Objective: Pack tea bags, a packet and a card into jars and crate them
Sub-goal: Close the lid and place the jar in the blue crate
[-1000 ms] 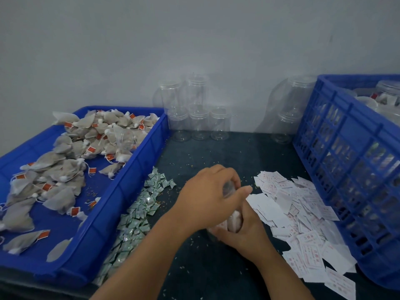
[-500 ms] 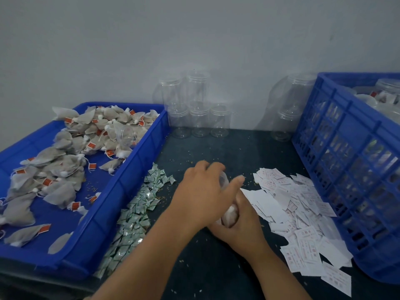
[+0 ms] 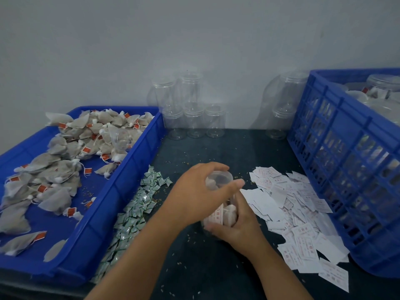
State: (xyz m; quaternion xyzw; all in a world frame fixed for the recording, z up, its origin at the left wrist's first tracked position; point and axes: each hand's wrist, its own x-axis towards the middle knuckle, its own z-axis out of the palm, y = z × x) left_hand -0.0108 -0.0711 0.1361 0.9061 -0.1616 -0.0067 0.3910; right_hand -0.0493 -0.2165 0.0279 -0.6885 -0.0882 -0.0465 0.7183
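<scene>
The dark bench (image 3: pixel 216 267) fills the middle of the frame and is speckled with loose tea crumbs. Along the right edge sits a big blue slatted plastic crate (image 3: pixel 346 169), with filled lidded jars (image 3: pixel 383 87) peeking out at the upper right. On the left is a shallow blue plastic tray (image 3: pixel 121 191) heaped with grey mesh tea bags on red tags (image 3: pixel 65 169). Right of centre lies a spread of white printed paper cards (image 3: pixel 298 208). Beside the tray's wall runs a strip of small green-and-white foil packets (image 3: pixel 138 204). Empty clear jars (image 3: pixel 194 118) are stacked against the wall at upper centre.

The one being worked on is the small clear plastic jar (image 3: pixel 223 213), pretty much dead centre. It's either on the bench or just off it, can't tell which. Tea bags and a card show through its wall. The person's right hand (image 3: pixel 238 230) wraps the lower body. The left hand (image 3: pixel 199 191) is cupped over the top with its fingers (image 3: pixel 216 167) curled round the rim. Hard to say whether a lid is on there.

Handling guess: it's light, thin-walled and smooth, so it'll flex if squeezed and could slip. The best hold is probably low round the body, plus the stiffer neck for any twisting. The contents look soft and shouldn't mind a jostle.
</scene>
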